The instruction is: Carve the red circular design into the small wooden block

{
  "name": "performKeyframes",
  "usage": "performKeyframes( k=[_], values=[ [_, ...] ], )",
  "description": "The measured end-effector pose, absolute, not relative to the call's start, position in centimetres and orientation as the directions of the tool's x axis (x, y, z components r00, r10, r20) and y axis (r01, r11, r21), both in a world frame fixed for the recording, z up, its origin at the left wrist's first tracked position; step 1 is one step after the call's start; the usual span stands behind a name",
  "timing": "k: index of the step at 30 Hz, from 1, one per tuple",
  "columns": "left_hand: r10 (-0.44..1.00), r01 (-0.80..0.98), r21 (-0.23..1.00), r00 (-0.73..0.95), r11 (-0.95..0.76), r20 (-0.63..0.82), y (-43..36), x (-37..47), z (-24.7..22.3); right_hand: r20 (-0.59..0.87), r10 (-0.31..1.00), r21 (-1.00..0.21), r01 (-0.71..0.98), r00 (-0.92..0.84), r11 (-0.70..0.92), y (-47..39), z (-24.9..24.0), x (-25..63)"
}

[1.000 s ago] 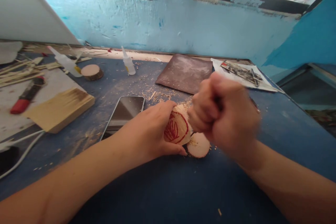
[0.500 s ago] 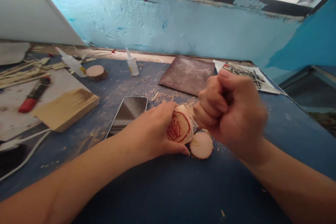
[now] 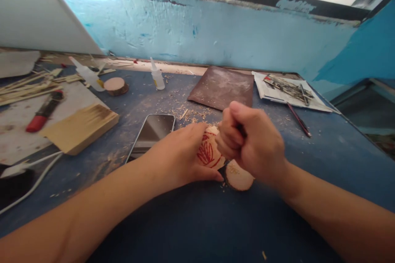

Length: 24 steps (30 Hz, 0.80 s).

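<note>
My left hand [image 3: 180, 154] grips a pale wood slice [image 3: 209, 152] with a red line drawing on its face and holds it tilted on the blue table [image 3: 197, 222]. My right hand [image 3: 251, 144] is a tight fist pressed against the slice's right edge. A dark sliver shows inside the fist, apparently a small tool, mostly hidden. A second, plain wood slice [image 3: 239, 177] lies flat just below the fist, touching the first. Wood shavings [image 3: 188, 113] are scattered behind the hands.
A phone [image 3: 152, 131] lies left of my hands, a wood block [image 3: 82, 127] and red-handled tool [image 3: 43, 111] further left. Behind are a brown sandpaper sheet [image 3: 222, 86], glue bottle [image 3: 157, 76], another wood slice [image 3: 115, 86], a pencil [image 3: 298, 119] and a paper with nails [image 3: 286, 88].
My right fist has dropped from above the slices and moved left, down onto the drawn slice's edge. My left hand has kept its hold.
</note>
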<state>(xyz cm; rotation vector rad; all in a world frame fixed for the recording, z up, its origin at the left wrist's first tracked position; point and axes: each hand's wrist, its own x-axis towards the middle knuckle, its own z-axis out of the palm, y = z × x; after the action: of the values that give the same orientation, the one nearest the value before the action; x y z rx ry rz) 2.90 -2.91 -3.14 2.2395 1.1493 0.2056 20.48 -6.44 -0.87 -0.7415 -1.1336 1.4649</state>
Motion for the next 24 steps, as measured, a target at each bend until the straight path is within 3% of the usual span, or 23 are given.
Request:
performKeyframes(
  k=[3,8,10,14,16,18,21,24],
  values=[
    [0.793,0.717,0.559,0.588,-0.416,-0.163,-3.1,2.9,-2.5,0.114,0.962,-0.927,-0.375,-0.249,0.012,-6.4,0.6,21.8],
    [0.805,0.722,0.582,0.564,-0.375,-0.182,-3.0,2.7,-1.5,-0.094,0.888,-0.954,-0.215,-0.450,-0.210,-5.8,0.1,22.9],
    [0.817,0.706,0.600,0.557,-0.375,-0.145,-2.8,2.5,-1.3,-0.037,0.917,-0.953,-0.262,-0.396,-0.151,-5.7,-1.0,22.6],
    [0.867,0.704,0.607,0.495,-0.369,-0.048,-2.6,2.0,-0.9,0.253,0.947,-0.924,-0.339,-0.197,0.177,-5.7,-1.6,22.5],
    [0.901,0.715,0.610,0.434,-0.342,-0.003,-2.5,1.7,-0.8,0.357,0.913,-0.930,-0.169,-0.195,0.327,-5.8,-0.7,23.3],
    [0.923,0.712,0.618,0.379,-0.334,0.063,-2.4,1.5,-0.9,0.375,0.885,-0.891,0.157,-0.276,0.426,-5.7,0.5,24.3],
    [0.940,0.682,0.651,0.290,-0.335,0.180,-1.9,1.2,-1.3,0.095,0.866,-0.618,0.652,-0.492,0.439,-5.6,1.9,25.6],
    [0.952,0.664,0.682,0.212,-0.306,0.221,-1.6,1.2,-1.5,-0.224,0.812,-0.368,0.819,-0.538,0.441,-5.8,1.8,26.0]
  ],
)
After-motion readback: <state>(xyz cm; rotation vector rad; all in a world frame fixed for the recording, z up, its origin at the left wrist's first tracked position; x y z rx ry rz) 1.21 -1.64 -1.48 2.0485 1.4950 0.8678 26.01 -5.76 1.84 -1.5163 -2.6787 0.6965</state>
